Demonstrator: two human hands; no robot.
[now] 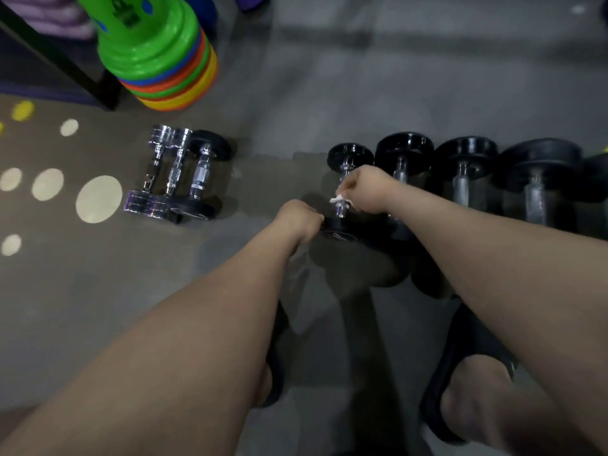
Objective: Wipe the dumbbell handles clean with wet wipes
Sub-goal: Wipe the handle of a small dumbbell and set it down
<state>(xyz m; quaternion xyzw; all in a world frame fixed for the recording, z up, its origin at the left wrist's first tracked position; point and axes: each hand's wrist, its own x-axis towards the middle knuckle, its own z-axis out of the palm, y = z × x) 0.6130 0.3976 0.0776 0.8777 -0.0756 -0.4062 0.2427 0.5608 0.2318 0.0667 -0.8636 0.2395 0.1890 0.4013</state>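
Looking down past two bare forearms, we see a small black dumbbell [350, 154] lying on the grey floor [329, 93]. It is first in a row of larger dumbbells [467, 172] that runs off to the right. The left hand [301, 218] curls over the near end plate [339, 232], we judge to stop the dumbbell rolling. The right hand [367, 189] closes round a white wet wipe [338, 199] folded about the chrome handle [342, 210]. The picture is blurred, so we cannot make out single fingers. Only a short bare stretch of handle shows below the wipe, and the plates bound the stroke at both ends. The next dumbbell lies just beside on the right, leaving the knuckles little room. To the left the floor lies open as far as three dumbbells [177, 179] set well apart, perhaps already wiped. A stack of coloured discs [164, 60] stands farther back.
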